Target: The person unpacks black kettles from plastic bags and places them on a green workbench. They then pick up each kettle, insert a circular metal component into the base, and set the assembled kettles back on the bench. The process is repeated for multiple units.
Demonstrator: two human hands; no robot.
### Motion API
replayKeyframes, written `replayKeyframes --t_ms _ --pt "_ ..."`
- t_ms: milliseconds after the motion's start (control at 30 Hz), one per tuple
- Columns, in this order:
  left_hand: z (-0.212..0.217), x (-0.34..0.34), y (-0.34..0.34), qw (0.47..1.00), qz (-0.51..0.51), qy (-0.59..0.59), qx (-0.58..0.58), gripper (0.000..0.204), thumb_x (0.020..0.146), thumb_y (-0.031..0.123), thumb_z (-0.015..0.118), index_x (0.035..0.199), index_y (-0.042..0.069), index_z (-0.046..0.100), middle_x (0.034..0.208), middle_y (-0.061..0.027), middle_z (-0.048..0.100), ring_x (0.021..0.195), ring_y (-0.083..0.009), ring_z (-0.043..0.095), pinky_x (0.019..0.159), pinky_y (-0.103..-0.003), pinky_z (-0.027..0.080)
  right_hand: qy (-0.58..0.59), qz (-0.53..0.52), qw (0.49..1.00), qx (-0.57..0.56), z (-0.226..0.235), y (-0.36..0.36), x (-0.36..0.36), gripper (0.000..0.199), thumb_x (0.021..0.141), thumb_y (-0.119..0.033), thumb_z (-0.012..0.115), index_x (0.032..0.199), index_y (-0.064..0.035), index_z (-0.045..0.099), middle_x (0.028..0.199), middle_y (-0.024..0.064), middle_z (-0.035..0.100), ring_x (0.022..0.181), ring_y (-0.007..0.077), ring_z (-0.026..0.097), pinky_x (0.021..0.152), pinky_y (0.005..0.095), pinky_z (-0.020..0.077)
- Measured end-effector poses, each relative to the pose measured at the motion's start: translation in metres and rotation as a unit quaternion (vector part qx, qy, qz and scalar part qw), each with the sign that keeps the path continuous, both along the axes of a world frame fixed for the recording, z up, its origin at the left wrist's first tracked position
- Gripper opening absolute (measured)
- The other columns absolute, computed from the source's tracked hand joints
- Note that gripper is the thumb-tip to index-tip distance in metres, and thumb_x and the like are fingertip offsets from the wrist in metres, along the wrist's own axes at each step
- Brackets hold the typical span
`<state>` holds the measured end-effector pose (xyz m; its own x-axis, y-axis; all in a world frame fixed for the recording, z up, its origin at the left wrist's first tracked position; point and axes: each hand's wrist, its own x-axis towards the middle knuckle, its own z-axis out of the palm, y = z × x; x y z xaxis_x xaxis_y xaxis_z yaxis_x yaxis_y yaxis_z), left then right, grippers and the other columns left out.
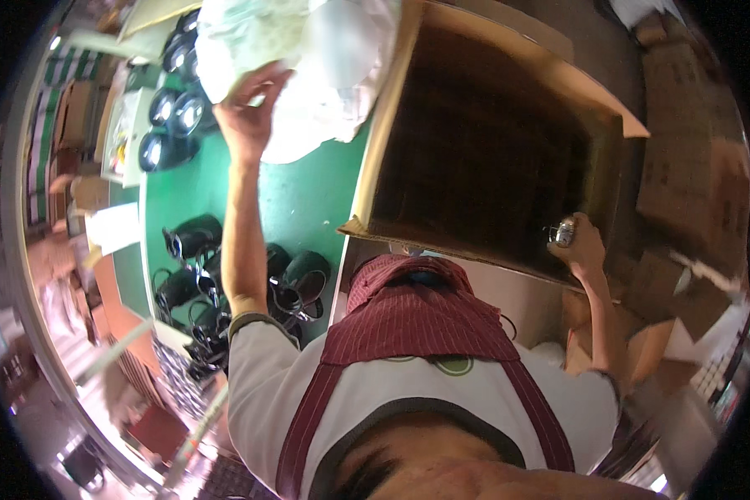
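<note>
My left hand (248,112) is raised over a white plastic bag (296,125) on the green table. Its thumb and fingers are curled together as in a pinch; whatever may be between them is too thin or small to make out. On the other side, my right hand (586,247) is at the right end of a large open cardboard box (383,108). Its fingers are wrapped round a small shiny silver metal object (564,232) with a thin wire-like part; its kind is not clear. The inside of the box is dark, so its contents do not show.
Dark glossy handled pitchers (304,279) stand crowded on the green table (308,200) near my left forearm. Several rounded dark shiny pieces (165,150) lie farther back. Stacked cardboard cartons (683,142) rise at the right. Shelving with boxes (75,117) is at the far left.
</note>
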<state>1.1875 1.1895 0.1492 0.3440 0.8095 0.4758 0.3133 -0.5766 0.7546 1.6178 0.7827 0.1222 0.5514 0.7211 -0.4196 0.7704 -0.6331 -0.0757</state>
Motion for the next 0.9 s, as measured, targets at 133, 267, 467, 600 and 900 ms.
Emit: replayKeyframes --t_ms 133,267,467,600,900 --pt "0.02 -0.002 -0.077 0.919 -0.13 -0.253 -0.273 0.027 0.099 0.01 0.064 0.123 -0.002 0.067 0.103 -0.0089 0.072 0.09 -0.0169 0.071 0.076 -0.029 0.057 0.192 -0.025 0.911 0.364 0.072 0.061 -0.066 0.075 0.081 -0.037 0.084 0.136 0.0016 0.051 0.127 0.0156 0.064 0.116 0.029 0.063 0.094 0.0422 0.0557" --pt "0.032 -0.006 -0.13 0.824 -0.195 -0.329 -0.418 0.036 0.1 0.024 0.065 0.126 -0.001 0.064 0.096 -0.0068 0.07 0.081 -0.0137 0.067 0.07 -0.025 0.056 0.623 -0.115 0.642 0.432 0.03 0.138 -0.126 0.066 0.09 -0.036 0.075 0.139 0.0003 0.05 0.128 0.012 0.062 0.115 0.025 0.063 0.101 0.042 0.0526" --pt "0.041 -0.074 -0.175 0.852 -0.042 -0.354 -0.384 0.028 0.093 0.013 0.073 0.119 0.002 0.071 0.099 -0.0061 0.073 0.079 -0.01 0.065 0.061 -0.022 0.053 0.828 -0.037 0.509 0.231 0.026 0.201 -0.213 0.055 0.096 -0.044 0.058 0.135 -0.005 0.056 0.127 0.006 0.066 0.118 0.0195 0.062 0.102 0.0388 0.0489" --pt "0.038 -0.119 -0.199 0.89 0.02 -0.365 -0.274 0.025 0.091 0.009 0.075 0.115 0.003 0.074 0.097 -0.0042 0.072 0.077 -0.0086 0.063 0.061 -0.021 0.05 0.802 0.013 0.583 0.132 0.025 0.222 -0.246 0.059 0.092 -0.042 0.059 0.135 -0.0022 0.055 0.128 0.0082 0.065 0.116 0.0218 0.063 0.101 0.0403 0.0491" --pt "0.031 -0.166 -0.22 0.938 0.234 -0.238 -0.094 0.027 0.097 0.008 0.066 0.123 0.001 0.071 0.113 -0.0081 0.067 0.106 -0.0152 0.059 0.096 -0.031 0.047 0.819 0.101 0.564 0.025 0.025 0.267 -0.333 0.054 0.098 -0.034 0.046 0.136 0.0034 0.05 0.133 0.0133 0.059 0.122 0.0247 0.058 0.106 0.0433 0.0453"
